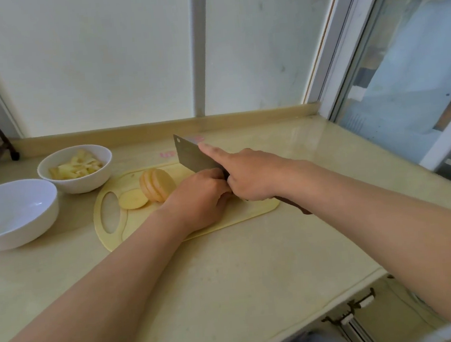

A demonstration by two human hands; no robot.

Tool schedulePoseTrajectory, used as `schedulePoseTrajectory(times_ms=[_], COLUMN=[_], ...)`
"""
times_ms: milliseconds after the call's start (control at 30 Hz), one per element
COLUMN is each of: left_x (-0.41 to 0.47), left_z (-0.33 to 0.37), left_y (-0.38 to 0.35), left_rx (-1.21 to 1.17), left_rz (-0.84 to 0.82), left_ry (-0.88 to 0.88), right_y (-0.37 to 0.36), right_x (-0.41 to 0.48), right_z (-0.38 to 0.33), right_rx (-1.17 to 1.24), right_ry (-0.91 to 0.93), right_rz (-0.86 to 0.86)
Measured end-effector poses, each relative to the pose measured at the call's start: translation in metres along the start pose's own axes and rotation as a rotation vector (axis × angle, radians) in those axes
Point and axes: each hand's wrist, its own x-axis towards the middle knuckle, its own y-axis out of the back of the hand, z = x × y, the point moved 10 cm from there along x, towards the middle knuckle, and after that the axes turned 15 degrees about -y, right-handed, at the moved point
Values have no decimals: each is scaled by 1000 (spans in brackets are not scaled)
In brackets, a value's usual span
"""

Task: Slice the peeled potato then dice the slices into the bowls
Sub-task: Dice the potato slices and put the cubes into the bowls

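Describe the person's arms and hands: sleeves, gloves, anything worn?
The left forearm and right forearm are bare, with no sleeve in view. The left hand and right hand wear no gloves; no watch, ring or bracelet shows.

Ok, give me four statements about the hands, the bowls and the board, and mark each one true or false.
1. The right hand grips the cleaver with its forefinger stretched along the blade. True.
2. Both white bowls hold potato pieces. False: only the far bowl holds pieces; the near bowl is empty.
3. One slice lies flat on the cutting board, beside the leaning slices of the potato. True.
4. The left hand rests flat on the counter, away from the board. False: the left hand is curled over the potato on the board, right beside the blade.
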Motion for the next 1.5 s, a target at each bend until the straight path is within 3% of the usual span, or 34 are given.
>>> schedulePoseTrajectory(times_ms=[200, 467, 800, 1500], left_x=[-1, -3, -3, 1], left_z=[-4, -10, -5, -3], left_y=[1, -10, 1, 1], left_rx=[0, -35, -3, 23], left_rz=[1, -52, 7, -8], left_ry=[59, 55, 34, 23], right_y=[-1, 2, 13, 7], right_x=[-19, 4, -5, -28], right_z=[28, 10, 25, 31], right_rx=[60, 143, 281, 80], right_ry=[-47, -40, -69, -88], right_rz=[-73, -53, -18, -100])
